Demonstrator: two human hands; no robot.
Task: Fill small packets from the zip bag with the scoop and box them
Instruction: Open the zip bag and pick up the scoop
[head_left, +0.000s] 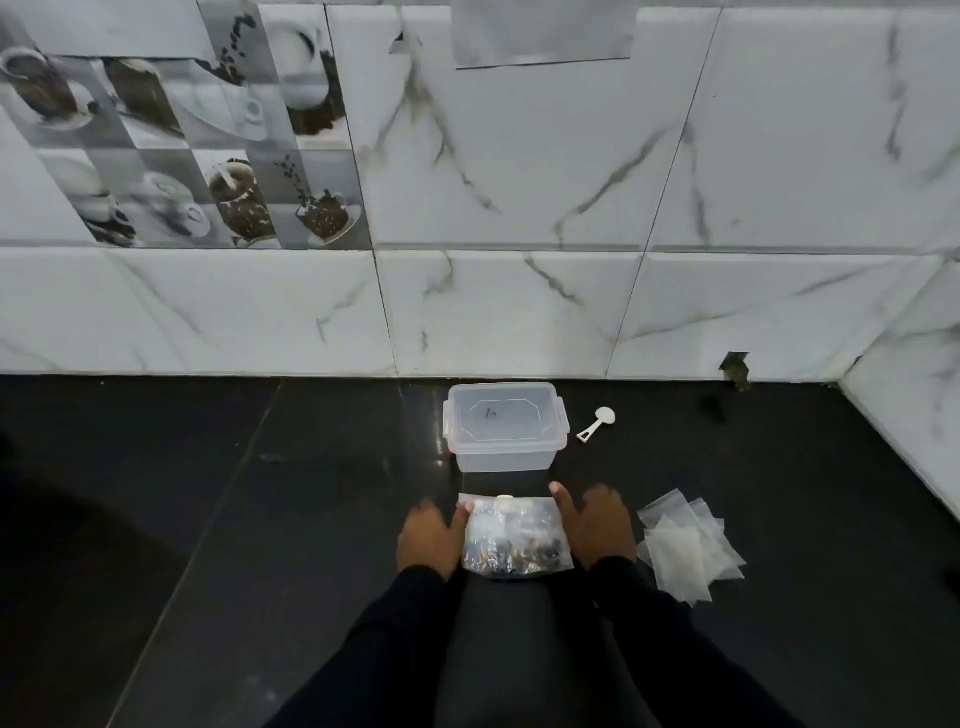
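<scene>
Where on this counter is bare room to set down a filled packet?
Widest: the counter left of the box and left hand. Smaller: between the scoop and the empty packets. Crowded: the gap between box and zip bag.

White scoop (597, 423), black counter (260, 519), grey-veined white wall tiles (519, 156)
</scene>
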